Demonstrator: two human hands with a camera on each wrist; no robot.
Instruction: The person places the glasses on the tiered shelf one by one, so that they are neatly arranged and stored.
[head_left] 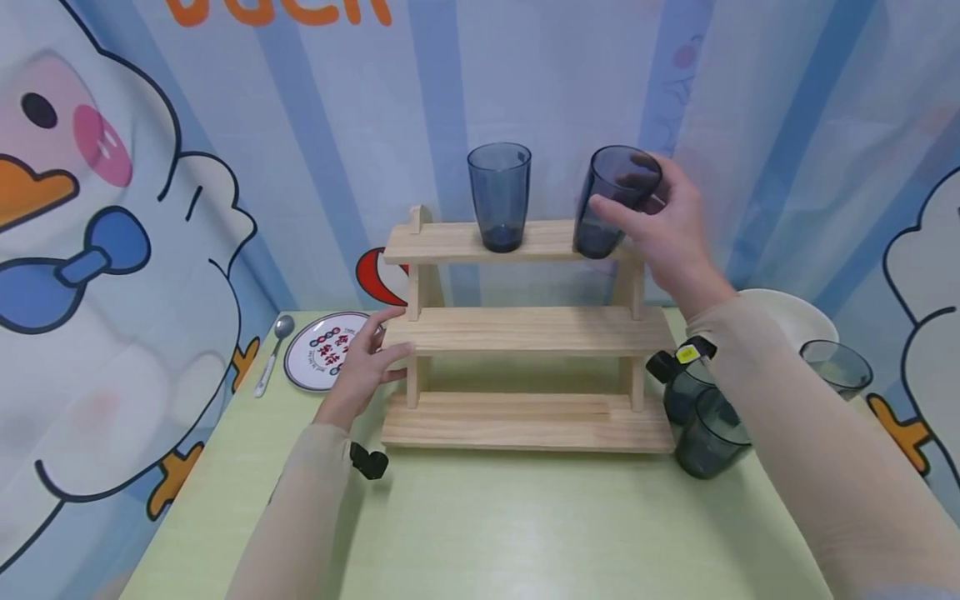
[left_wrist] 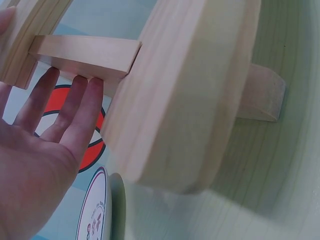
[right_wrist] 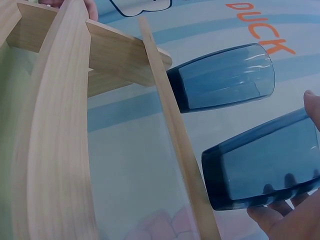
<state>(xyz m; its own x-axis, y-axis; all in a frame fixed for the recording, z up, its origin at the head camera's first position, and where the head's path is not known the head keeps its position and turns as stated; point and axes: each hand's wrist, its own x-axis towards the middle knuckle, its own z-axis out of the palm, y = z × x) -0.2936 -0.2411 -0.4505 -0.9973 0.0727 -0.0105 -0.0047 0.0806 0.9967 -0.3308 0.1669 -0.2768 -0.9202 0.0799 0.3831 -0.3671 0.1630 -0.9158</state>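
Note:
A three-tier wooden display shelf [head_left: 525,329] stands on the table. My left hand [head_left: 360,371] holds its left end at the middle tier, thumb at the front; in the left wrist view the fingertips [left_wrist: 95,87] touch the side upright. At the right end of the top tier, my right hand [head_left: 675,229] grips a blue-grey tumbler [head_left: 597,225] between thumb and fingers. This tumbler tilts slightly, its base at the top board [right_wrist: 182,150]; whether it bears fully on the board I cannot tell. Another such tumbler [head_left: 500,200] stands upright left of it on the same tier.
Right of the shelf, partly behind my right forearm, are several more tumblers [head_left: 708,442] and a white dish [head_left: 795,312]. To the left lie a printed plate [head_left: 318,354] and a spoon [head_left: 273,354]. A duck-patterned curtain [head_left: 360,125] hangs close behind the shelf.

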